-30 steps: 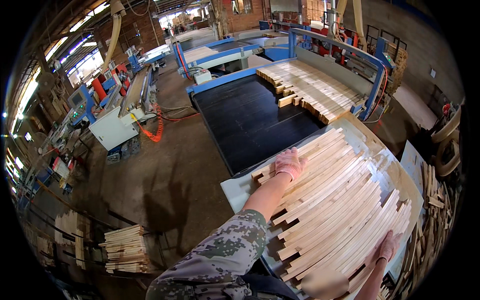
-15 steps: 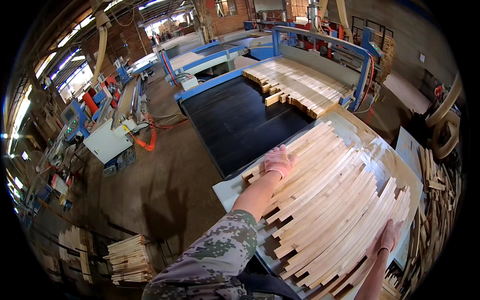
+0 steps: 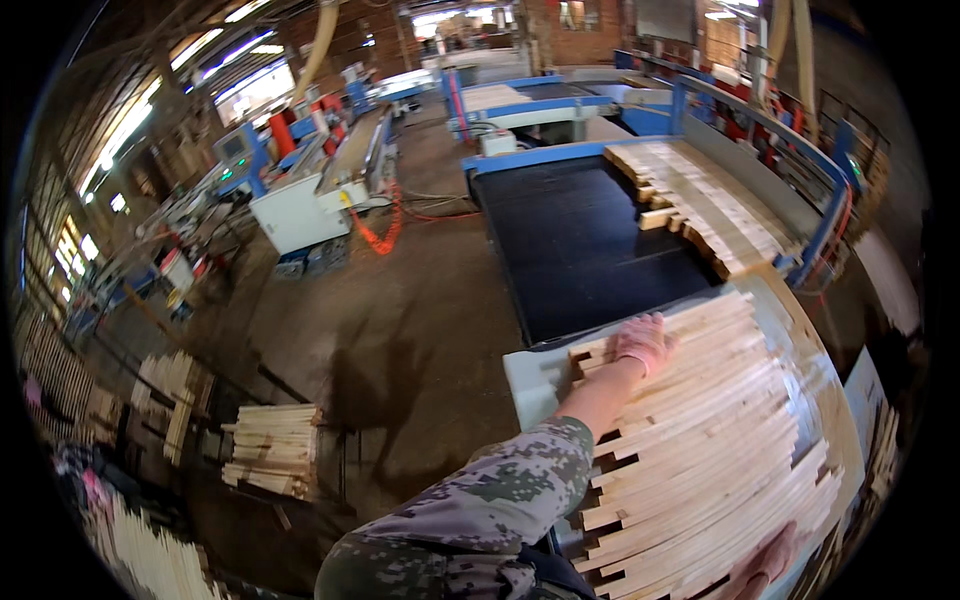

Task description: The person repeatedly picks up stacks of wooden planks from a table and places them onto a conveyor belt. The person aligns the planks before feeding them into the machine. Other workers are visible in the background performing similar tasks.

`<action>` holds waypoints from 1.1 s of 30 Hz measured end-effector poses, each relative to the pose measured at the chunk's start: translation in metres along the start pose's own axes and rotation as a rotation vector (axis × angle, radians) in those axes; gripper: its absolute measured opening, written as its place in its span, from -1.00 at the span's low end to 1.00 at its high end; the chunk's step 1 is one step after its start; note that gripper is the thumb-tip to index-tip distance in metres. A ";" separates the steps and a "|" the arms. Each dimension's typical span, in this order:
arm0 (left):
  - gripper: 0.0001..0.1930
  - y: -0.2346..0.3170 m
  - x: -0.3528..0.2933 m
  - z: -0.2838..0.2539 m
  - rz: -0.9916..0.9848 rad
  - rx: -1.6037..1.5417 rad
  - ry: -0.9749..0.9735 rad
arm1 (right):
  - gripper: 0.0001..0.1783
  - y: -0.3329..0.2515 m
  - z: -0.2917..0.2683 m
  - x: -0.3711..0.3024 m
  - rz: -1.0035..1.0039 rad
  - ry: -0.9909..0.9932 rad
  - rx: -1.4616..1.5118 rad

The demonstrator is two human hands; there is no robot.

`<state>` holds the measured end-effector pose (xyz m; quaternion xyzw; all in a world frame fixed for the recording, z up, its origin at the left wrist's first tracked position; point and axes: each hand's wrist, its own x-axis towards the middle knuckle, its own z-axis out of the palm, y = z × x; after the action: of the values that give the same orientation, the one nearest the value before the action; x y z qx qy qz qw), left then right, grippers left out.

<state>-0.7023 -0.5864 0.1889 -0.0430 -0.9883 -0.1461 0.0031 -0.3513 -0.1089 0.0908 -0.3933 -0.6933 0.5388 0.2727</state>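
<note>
A broad batch of pale wooden strips [image 3: 700, 420] lies side by side on a light-coloured table [image 3: 535, 385], with uneven ends. My left hand [image 3: 646, 343], in a pinkish glove, rests on the far strips near their left ends. Its fingers reach forward to the batch's far edge. At the near right, my gloved right hand [image 3: 775, 555] lies against the strips, fingers stretched along them and slightly blurred. Beyond the table is a black machine bed [image 3: 560, 240]. A panel of joined-up strips [image 3: 710, 200] sits at the bed's right side, its left edge stepped.
A blue machine frame [image 3: 760, 115] spans the bed's far right. Stacked strips [image 3: 272, 450] stand at the lower left, with more strips [image 3: 150, 555] nearer me. A white machine cabinet [image 3: 300, 230] and a coiled orange hose [image 3: 385, 235] are farther left. Scrap wood [image 3: 880, 455] lies at the right.
The view has swung left, so the whole scene sits farther right in the picture. Both hands keep their places on the strips. The panel on the black bed looks unmoved.
</note>
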 end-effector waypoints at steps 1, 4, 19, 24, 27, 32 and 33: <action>-0.26 0.005 0.005 0.004 0.022 -0.028 -0.003 | -0.13 0.002 -0.012 -0.003 -0.016 0.017 -0.061; -0.24 -0.010 0.001 0.007 0.004 -0.055 0.001 | -0.11 0.006 -0.007 0.002 -0.078 0.017 -0.589; -0.21 -0.001 0.004 -0.002 0.000 -0.112 -0.055 | 0.05 -0.058 -0.012 -0.032 0.072 -0.028 -0.982; -0.22 -0.012 0.002 -0.001 -0.017 -0.128 -0.057 | -0.11 -0.036 -0.006 -0.018 -0.010 0.076 -0.972; -0.23 0.002 0.004 -0.004 0.024 -0.155 -0.053 | -0.22 0.046 -0.058 0.047 -0.319 0.017 -1.307; -0.23 -0.012 0.001 0.001 -0.031 -0.125 -0.052 | -0.37 0.013 -0.018 0.020 -0.182 -0.070 -1.255; -0.23 -0.014 -0.001 -0.003 -0.044 -0.124 -0.068 | -0.39 -0.020 -0.002 -0.006 -0.075 -0.001 -1.082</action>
<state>-0.7024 -0.6007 0.1878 -0.0263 -0.9776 -0.2056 -0.0364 -0.3513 -0.1151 0.1111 -0.4524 -0.8853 0.0952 0.0499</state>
